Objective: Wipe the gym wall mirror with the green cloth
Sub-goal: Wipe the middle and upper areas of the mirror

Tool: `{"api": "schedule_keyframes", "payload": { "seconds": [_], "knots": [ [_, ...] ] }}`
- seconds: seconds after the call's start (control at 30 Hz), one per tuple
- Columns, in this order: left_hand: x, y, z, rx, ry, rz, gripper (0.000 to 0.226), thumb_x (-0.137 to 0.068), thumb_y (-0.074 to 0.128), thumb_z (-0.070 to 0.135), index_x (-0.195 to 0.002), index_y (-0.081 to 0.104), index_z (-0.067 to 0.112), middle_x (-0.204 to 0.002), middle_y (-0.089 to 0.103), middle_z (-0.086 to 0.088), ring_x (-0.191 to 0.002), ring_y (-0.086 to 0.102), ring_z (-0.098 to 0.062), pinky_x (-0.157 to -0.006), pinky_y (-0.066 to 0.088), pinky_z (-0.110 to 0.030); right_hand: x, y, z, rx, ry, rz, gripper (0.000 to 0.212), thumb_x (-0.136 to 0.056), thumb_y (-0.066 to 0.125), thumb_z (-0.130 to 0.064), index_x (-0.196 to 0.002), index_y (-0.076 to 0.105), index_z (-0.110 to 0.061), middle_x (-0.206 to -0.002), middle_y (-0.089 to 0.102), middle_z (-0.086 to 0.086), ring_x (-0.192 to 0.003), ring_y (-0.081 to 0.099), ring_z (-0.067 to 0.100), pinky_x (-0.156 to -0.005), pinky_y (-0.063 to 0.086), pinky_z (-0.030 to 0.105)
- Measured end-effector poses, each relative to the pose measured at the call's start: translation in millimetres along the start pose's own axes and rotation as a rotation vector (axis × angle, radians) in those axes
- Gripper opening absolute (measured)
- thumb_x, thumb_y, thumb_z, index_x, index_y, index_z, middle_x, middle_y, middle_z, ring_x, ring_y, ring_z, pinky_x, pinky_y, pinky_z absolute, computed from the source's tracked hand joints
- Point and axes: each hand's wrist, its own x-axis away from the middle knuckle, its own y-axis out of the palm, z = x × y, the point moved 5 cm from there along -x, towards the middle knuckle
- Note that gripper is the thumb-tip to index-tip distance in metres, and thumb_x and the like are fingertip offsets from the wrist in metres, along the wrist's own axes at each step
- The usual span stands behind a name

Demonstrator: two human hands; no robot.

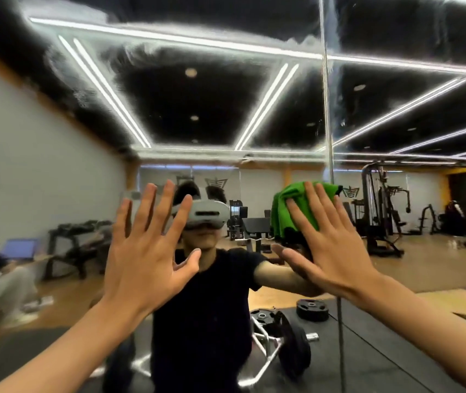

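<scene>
The right hand makes an open grip, straight fingers pressing the green cloth flat on the gym wall mirror. The left hand is splayed open (touching glass or not, unclear). Press evenly through the palm, overlapping strokes up into the haze above the grip.

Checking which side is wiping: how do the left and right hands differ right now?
The left hand is bare, its fingers splayed wide; the right hand presses the crumpled green cloth against the gym wall mirror, fingers closer together. Both are open, palms toward the glass.
</scene>
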Motion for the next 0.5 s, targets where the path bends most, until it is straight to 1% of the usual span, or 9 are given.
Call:
{"api": "schedule_keyframes", "payload": {
  "seconds": [0.07,0.13,0.2,0.27,0.3,0.4,0.5],
  "knots": [
    [1,0,2,0.007,-0.003,-0.003,0.088,-0.092,0.044,0.061,-0.168,0.026,0.019,-0.178,0.01,-0.012,-0.163,0.011,-0.035,-0.127,0.018,-0.066,-46,-14,13,0.025,-0.027,-0.007,0.083,-0.103,0.017,-0.076,-0.168,0.004,-0.026,-0.174,-0.013,0.012,-0.161,-0.014,0.025,-0.131,-0.001,0.049],
    [0,-1,1,0.004,-0.011,0.005,0.087,-0.094,0.043,0.061,-0.168,0.027,0.019,-0.178,0.01,-0.011,-0.164,0.011,-0.034,-0.128,0.016,-0.064,-115,-35,29,0.003,0.021,0.003,0.081,-0.101,0.01,-0.077,-0.166,-0.004,-0.031,-0.174,-0.017,0.01,-0.16,-0.018,0.024,-0.131,-0.005,0.049],
    [1,-1,2,0.008,-0.015,0.002,0.085,-0.094,0.043,0.061,-0.168,0.028,0.02,-0.178,0.011,-0.01,-0.164,0.012,-0.033,-0.128,0.016,-0.063,-166,-53,34,-0.043,0.117,0.03,0.082,-0.098,0.005,-0.077,-0.166,-0.004,-0.033,-0.174,-0.015,0.01,-0.16,-0.017,0.025,-0.131,-0.005,0.05],
    [1,-2,1,0.019,-0.018,0.017,0.082,-0.097,0.041,0.059,-0.167,0.029,0.02,-0.178,0.012,-0.009,-0.164,0.013,-0.033,-0.128,0.015,-0.062,-181,-53,20,-0.104,0.174,0.069,0.086,-0.096,0.004,-0.079,-0.168,-0.001,-0.031,-0.175,-0.013,0.01,-0.16,-0.017,0.026,-0.131,-0.006,0.051],
    [0,-2,1,0.018,-0.014,0.021,0.079,-0.099,0.039,0.058,-0.167,0.029,0.02,-0.178,0.012,-0.009,-0.164,0.013,-0.032,-0.128,0.015,-0.061,-174,-47,5,-0.11,0.144,0.09,0.086,-0.097,0.005,-0.079,-0.168,0.001,-0.03,-0.175,-0.012,0.009,-0.161,-0.017,0.025,-0.131,-0.005,0.051],
    [-2,-2,0,0.032,0.009,0.028,0.071,-0.107,0.025,0.058,-0.168,0.027,0.021,-0.178,0.012,-0.008,-0.164,0.012,-0.032,-0.128,0.013,-0.06,-108,-25,-45,-0.059,-0.095,0.12,0.08,-0.102,0.018,-0.073,-0.168,0.011,-0.029,-0.176,-0.004,0.008,-0.162,-0.01,0.025,-0.131,0.003,0.053],
    [-1,-2,-3,0.044,0.02,0.02,0.073,-0.109,0.011,0.063,-0.168,0.026,0.022,-0.178,0.011,-0.008,-0.164,0.011,-0.032,-0.128,0.013,-0.061,-32,-1,-73,0.025,-0.376,0.031,0.079,-0.102,0.024,-0.072,-0.167,0.017,-0.029,-0.176,0.003,0.01,-0.162,0.001,0.03,-0.13,0.009,0.054]
  ]
}}
